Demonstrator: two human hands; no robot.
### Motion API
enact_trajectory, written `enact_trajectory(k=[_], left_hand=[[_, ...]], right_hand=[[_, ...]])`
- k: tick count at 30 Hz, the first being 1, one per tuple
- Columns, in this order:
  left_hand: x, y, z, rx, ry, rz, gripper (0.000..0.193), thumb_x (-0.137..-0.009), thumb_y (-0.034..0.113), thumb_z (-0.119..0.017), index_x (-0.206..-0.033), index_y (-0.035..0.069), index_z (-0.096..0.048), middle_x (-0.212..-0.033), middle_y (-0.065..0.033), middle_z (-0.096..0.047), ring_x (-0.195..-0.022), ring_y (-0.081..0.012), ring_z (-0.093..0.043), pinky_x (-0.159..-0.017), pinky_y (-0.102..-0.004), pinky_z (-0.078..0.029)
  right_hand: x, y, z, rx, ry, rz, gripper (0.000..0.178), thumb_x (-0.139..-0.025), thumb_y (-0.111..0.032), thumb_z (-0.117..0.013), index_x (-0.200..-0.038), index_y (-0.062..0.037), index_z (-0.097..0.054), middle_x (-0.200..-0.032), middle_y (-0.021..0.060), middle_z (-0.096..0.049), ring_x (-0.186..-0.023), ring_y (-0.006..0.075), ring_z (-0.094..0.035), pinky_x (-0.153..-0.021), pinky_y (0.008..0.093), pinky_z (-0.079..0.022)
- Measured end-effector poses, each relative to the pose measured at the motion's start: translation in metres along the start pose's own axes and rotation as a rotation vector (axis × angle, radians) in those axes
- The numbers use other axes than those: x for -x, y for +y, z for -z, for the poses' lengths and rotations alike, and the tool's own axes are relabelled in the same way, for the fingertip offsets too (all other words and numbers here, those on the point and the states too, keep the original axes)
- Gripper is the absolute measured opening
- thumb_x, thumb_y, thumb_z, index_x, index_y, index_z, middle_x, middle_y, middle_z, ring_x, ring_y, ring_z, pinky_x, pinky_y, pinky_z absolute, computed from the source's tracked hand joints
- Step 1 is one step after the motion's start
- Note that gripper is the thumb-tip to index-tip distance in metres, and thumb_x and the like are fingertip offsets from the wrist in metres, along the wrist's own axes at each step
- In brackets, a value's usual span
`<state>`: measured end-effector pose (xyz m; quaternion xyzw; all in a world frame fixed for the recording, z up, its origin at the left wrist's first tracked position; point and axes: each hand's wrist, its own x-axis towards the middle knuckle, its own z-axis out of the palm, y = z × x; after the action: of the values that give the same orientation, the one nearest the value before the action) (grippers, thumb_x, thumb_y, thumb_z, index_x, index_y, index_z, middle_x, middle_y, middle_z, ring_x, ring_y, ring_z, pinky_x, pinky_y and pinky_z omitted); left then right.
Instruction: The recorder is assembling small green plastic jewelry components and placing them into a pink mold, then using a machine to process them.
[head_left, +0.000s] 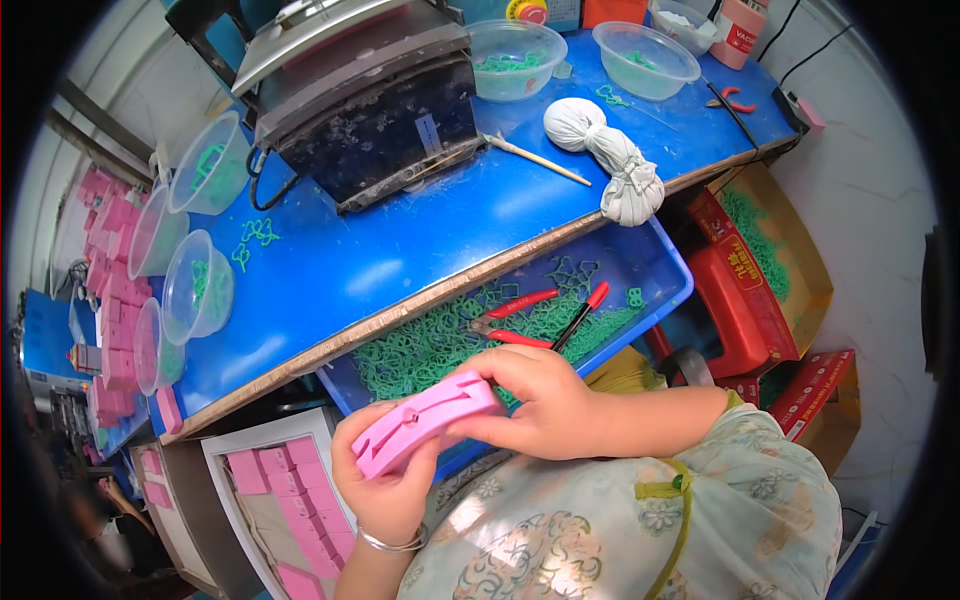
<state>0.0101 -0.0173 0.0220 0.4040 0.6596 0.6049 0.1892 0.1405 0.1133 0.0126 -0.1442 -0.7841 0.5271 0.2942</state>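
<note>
Between my two hands I hold a pink rubber mold (425, 425), a block with a long curved slit and a small hole in the side facing up. My left hand (392, 490) grips its left end with the thumb against the near side. At the right end, my right hand (535, 405) pinches it between thumb and fingers. Just beyond is a blue tray (672, 262) full of small green wax-like pieces (405, 350). On those pieces rest red-handled cutting pliers (520, 305) and a slim black tool with a red end (580, 317).
On the blue table (340, 260) stand a dark machine (385, 150), clear plastic bowls (203, 318), a brush (540, 162) and a tied white cloth bundle (615, 165). A white-framed tray (225, 465) of pink molds is at lower left; a red stool (722, 315) and cartons are at right.
</note>
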Motion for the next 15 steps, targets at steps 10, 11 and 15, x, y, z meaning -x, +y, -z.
enact_trajectory(k=[10, 11, 15], left_hand=[[-0.002, -0.014, 0.019, 0.561, -0.217, 0.177, 0.063, -0.069, 0.028, -0.077, -0.113, -0.008, -0.050, -0.108, -0.0145, -0.058, -0.097, -0.0201, -0.057, -0.086, -0.0319, -0.045], [-0.003, -0.013, 0.019, 0.556, -0.248, 0.166, 0.063, -0.070, 0.026, -0.077, -0.115, -0.009, -0.049, -0.109, -0.0158, -0.058, -0.098, -0.0213, -0.058, -0.086, -0.0325, -0.045], [-0.005, -0.007, 0.012, 0.519, -0.155, 0.286, 0.062, -0.071, 0.025, -0.076, -0.115, -0.009, -0.050, -0.107, -0.0153, -0.059, -0.098, -0.0215, -0.058, -0.086, -0.0324, -0.045]], right_hand=[[-0.012, 0.026, 0.003, -0.865, -0.217, -0.299, 0.023, -0.078, -0.012, -0.070, -0.095, -0.0029, -0.058, -0.086, 0.0000, -0.059, -0.081, 0.0051, -0.054, -0.071, 0.0225, -0.046], [-0.013, 0.030, 0.006, -0.870, -0.262, -0.304, 0.026, -0.077, -0.009, -0.069, -0.098, -0.0019, -0.057, -0.090, 0.0017, -0.060, -0.085, 0.0076, -0.055, -0.074, 0.0242, -0.046], [-0.014, 0.019, -0.002, -0.631, -0.128, -0.240, 0.032, -0.075, -0.008, -0.070, -0.103, -0.0011, -0.057, -0.096, 0.0056, -0.061, -0.091, 0.0122, -0.057, -0.079, 0.0270, -0.046]])
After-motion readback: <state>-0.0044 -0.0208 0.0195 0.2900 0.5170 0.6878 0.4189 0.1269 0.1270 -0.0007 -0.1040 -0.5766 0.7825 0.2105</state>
